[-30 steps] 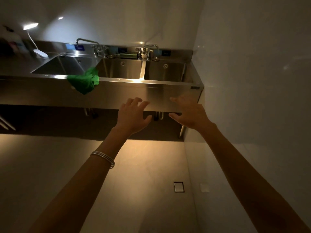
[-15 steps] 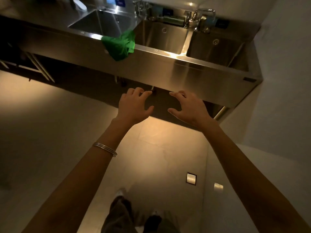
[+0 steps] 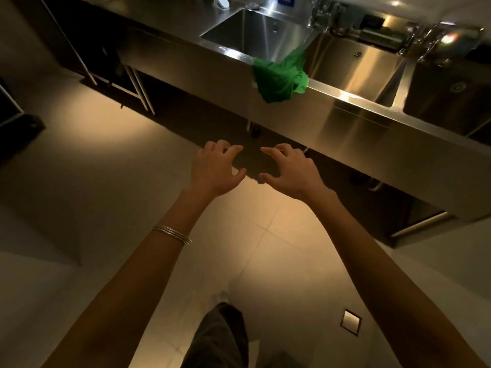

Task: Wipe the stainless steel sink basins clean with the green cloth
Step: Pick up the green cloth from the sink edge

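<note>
left hand (image 3: 216,168), right hand (image 3: 289,170) outstretched; fingers loosely curled

The green cloth (image 3: 280,77) lies crumpled over the front rim of the stainless steel sink unit (image 3: 332,120), draped at the divider between the left basin (image 3: 255,30) and the middle basin (image 3: 353,67), with part of it hanging down the front panel. The three basins sit side by side in the long steel unit, their walls shiny and catching warm reflections. The right basin (image 3: 449,99) is darker, and each basin shows a small round fitting on its wall.
</note>
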The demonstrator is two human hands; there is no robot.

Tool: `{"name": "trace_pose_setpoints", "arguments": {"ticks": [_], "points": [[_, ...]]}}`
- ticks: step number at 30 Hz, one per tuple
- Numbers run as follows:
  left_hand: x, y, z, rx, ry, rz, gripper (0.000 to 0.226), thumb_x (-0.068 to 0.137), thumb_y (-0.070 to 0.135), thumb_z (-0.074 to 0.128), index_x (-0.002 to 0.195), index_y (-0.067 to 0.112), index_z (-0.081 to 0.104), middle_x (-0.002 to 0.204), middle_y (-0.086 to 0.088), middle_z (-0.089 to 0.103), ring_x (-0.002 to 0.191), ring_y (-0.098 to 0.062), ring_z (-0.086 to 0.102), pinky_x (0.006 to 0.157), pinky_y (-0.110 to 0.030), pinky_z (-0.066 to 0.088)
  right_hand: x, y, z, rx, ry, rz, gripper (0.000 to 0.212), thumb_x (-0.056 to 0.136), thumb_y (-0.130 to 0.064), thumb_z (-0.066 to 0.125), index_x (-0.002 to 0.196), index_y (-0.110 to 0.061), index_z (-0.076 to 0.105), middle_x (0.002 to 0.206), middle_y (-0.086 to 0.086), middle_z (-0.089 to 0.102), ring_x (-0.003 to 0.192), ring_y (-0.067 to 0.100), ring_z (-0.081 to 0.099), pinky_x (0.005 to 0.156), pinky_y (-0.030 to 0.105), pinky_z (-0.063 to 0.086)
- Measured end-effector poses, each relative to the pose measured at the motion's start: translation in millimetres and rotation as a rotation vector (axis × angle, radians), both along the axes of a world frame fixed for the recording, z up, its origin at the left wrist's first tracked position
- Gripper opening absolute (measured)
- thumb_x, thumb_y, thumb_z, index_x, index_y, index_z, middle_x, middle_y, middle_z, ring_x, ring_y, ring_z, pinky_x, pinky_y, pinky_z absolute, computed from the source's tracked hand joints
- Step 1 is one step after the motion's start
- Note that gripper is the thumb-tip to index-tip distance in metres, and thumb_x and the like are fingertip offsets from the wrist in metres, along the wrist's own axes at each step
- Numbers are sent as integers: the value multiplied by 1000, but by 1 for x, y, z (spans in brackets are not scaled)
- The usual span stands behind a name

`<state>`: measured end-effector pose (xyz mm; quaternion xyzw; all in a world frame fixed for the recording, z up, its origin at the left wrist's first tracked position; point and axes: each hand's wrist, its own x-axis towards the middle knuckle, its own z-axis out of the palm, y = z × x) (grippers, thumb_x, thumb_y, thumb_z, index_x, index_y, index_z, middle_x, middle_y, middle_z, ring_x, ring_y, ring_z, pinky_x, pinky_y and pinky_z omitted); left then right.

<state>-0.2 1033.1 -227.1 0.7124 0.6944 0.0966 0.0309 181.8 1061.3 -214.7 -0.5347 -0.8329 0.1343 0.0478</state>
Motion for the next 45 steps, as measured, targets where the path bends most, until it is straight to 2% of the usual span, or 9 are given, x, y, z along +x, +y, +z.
{"name": "trace_pose_setpoints", "arguments": {"ticks": [5,11,20,29,36,45], "points": [[-61,40,5,6,1,42,59,87,51,51,139,28,35,139,-4,39,127,-23,36,97,-36,35,-63,45,4,11,42,11,64,87,-53,52,143,-34,28,149,2,30,133,25,32,107,48,31],[-97,91,1,13,-28,36,58,87,50,51,139,28,36,137,-4,42,125,-22,37,97,-34,35,-102,101,1,18,41,16,64,86,-54,52,142,-34,29,145,4,34,129,25,38,102,48,39],[-99,201,-16,0,-46,-35,58,86,50,51,138,30,35,135,-2,42,124,-21,37,96,-35,34,-104,203,-20,9,24,-27,63,86,-54,51,142,-35,30,144,3,34,127,24,38,101,46,39],[-85,355,3,26,18,-137,58,85,50,50,137,28,38,134,-5,44,121,-25,38,91,-37,36,-87,343,-5,51,23,-114,62,86,-53,53,141,-34,32,143,4,37,125,27,40,98,46,40],[-77,438,-4,17,5,-246,58,85,50,50,137,27,40,131,-5,46,119,-26,40,89,-36,36,-76,407,-11,22,2,-190,63,86,-52,53,142,-32,32,140,6,39,123,28,42,96,45,42],[-97,561,-7,12,8,-368,57,81,53,51,132,28,45,129,-6,49,120,-28,42,93,-39,39,-96,506,-3,20,-25,-335,62,87,-51,52,142,-31,30,144,5,35,128,28,39,99,47,40]]}}
